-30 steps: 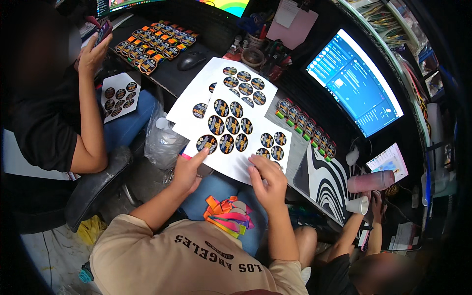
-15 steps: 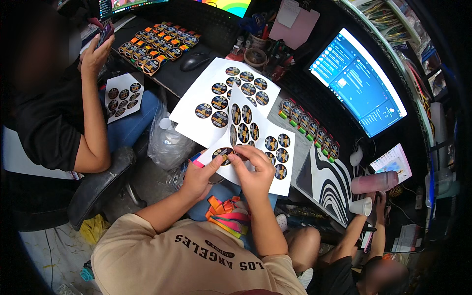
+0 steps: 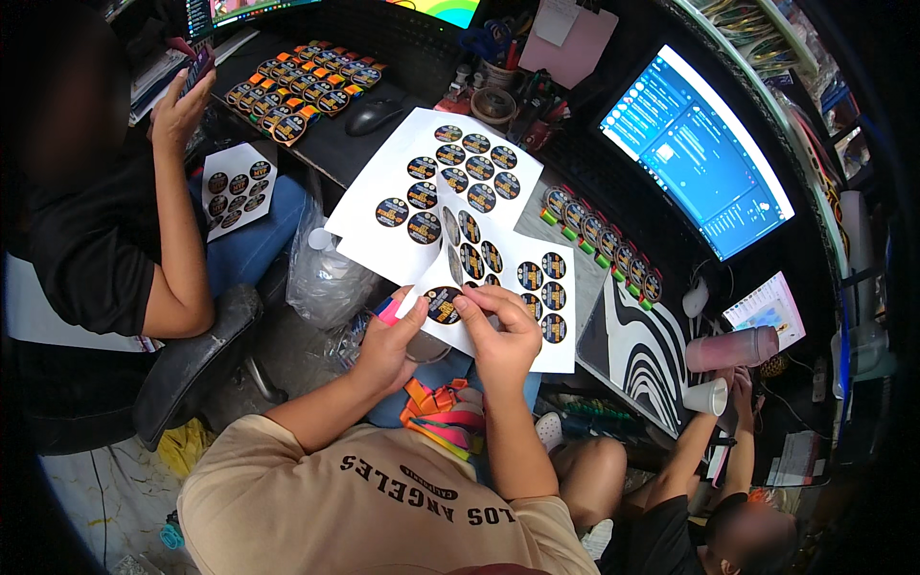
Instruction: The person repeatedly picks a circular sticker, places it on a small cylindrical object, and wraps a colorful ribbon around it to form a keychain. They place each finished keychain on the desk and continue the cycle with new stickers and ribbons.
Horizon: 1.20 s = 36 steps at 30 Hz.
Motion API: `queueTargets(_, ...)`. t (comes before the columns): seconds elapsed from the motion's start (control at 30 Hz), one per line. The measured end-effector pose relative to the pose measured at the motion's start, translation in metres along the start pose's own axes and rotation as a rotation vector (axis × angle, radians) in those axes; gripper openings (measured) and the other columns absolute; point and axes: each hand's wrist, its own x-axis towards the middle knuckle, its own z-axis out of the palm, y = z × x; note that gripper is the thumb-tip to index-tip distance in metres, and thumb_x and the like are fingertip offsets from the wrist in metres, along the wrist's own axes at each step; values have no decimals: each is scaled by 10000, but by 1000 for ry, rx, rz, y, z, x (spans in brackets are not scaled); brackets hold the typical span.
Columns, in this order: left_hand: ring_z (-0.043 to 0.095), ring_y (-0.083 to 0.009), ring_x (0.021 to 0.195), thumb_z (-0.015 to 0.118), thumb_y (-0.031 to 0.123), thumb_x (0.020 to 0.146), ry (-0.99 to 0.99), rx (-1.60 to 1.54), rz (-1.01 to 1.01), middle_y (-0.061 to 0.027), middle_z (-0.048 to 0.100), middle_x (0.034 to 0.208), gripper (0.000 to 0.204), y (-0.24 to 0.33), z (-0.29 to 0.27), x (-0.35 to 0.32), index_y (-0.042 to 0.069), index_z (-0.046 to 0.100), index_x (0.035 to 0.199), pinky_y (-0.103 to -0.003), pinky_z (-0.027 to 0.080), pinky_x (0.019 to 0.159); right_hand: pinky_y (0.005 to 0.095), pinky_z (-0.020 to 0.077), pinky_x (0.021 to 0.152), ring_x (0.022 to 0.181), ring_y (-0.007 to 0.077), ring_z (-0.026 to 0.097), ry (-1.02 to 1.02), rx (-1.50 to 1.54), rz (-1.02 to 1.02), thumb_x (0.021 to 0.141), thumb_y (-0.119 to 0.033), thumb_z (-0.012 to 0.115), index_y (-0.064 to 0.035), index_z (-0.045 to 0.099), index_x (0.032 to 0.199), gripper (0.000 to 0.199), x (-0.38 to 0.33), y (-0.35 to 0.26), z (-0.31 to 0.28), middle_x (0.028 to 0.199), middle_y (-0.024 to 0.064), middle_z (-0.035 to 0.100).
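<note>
Between my hands is a white sticker sheet printed with round black stickers bearing gold and white print; its near part curls upward. My left hand is closed on the sheet's near left edge, thumb on top. A strip of pink ribbon shows beside that thumb, and part of a round greyish disc shows below the sheet. My right hand pinches the right edge of one round sticker. Whether this sticker is loose from its backing cannot be made out. Orange, pink and yellow ribbons lie on my lap.
Another sticker sheet lies under mine. Medals with orange ribbons cover the desk at far left, near a black mouse. More medals line up before a lit monitor. People sit on both sides; a white cup is at right.
The sticker between my hands has turned more face-up and shows more fully. My hands have shifted only slightly. The whole view has moved a little.
</note>
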Motion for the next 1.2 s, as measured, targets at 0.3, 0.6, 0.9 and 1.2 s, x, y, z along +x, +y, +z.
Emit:
queueTargets(0.3, 579, -189, 1104, 449, 189, 1011, -24, -6, -11, -115, 569, 1213, 341, -2, 2, -4, 9, 425, 1300, -351, 481, 944, 276, 495, 676, 753, 183, 639, 91, -79, -158, 707, -2, 788, -15, 744, 866, 165, -6, -3, 2, 833, 106, 687)
queueTargets(0.6, 582, -174, 1086, 438, 170, 1013, -33, 0, 1, -110, 575, 1195, 318, -2, 2, -7, 9, 436, 1287, -330, 478, 930, 301, 505, 653, 713, 225, 643, 159, -251, -422, 685, 27, 786, -1, 730, 856, 182, -9, -6, 5, 794, 118, 693)
queueTargets(0.9, 586, -177, 1077, 438, 194, 1013, -18, 11, 30, -100, 589, 1165, 291, -4, 1, -8, 30, 467, 1252, -335, 475, 937, 305, 510, 631, 707, 240, 635, 161, -357, -596, 679, 50, 774, 2, 710, 873, 210, -11, -4, 7, 834, 117, 689)
queueTargets(1.2, 585, -164, 1066, 441, 167, 1011, -23, -22, 19, -106, 581, 1175, 298, -3, 3, -9, 13, 451, 1266, -319, 477, 919, 298, 506, 649, 715, 242, 627, 152, -339, -581, 689, 40, 771, -7, 711, 897, 222, -12, -5, 7, 851, 122, 682)
